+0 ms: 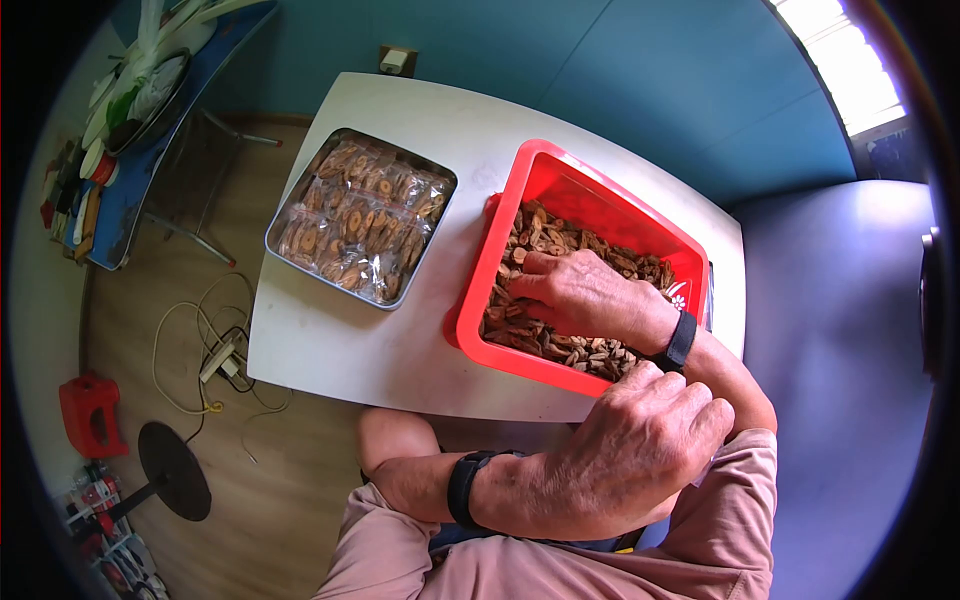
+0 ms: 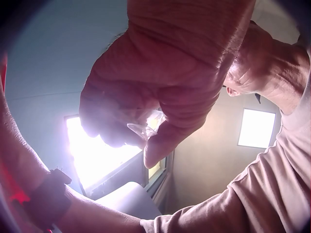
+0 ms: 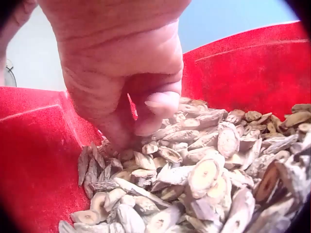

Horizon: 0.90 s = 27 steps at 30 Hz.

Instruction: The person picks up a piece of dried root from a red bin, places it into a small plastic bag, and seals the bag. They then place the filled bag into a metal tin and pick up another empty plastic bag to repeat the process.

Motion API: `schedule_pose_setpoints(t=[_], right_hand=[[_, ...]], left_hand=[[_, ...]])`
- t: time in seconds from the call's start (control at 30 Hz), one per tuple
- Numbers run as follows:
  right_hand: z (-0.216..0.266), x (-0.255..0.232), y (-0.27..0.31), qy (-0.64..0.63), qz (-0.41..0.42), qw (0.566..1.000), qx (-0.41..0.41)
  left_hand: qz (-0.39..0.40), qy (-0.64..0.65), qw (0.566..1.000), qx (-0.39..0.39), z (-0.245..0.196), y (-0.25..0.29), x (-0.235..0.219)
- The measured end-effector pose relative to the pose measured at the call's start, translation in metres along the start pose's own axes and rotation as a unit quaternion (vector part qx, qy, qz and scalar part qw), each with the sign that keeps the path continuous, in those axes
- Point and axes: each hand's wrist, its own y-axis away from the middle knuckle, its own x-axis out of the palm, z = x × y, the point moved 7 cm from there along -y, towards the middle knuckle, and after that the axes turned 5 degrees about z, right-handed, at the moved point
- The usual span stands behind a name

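Note:
My right hand reaches into a red plastic bin, its curled fingers down among dried root slices. In the right wrist view the fingertips of this hand dig into the heap of slices; what lies between them is partly hidden. My left hand is held in front of the bin's near rim, overlapping the right forearm in the head view. Between its thumb and curled fingers it pinches a small clear plastic bag, mostly hidden by the hand.
Left of the bin, a metal tin filled with small clear packets of slices stands on the white table. A blue table bearing various items stands at far left. Cables and a red jug are on the floor.

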Motion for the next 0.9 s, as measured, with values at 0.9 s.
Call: schedule_pose_setpoints(t=[0.9], right_hand=[[0.01,-0.067,0.094,-0.131,-0.115,0.979,0.103]], left_hand=[[0.002,-0.007,0.999,-0.043,0.021,-0.01,-0.004]])
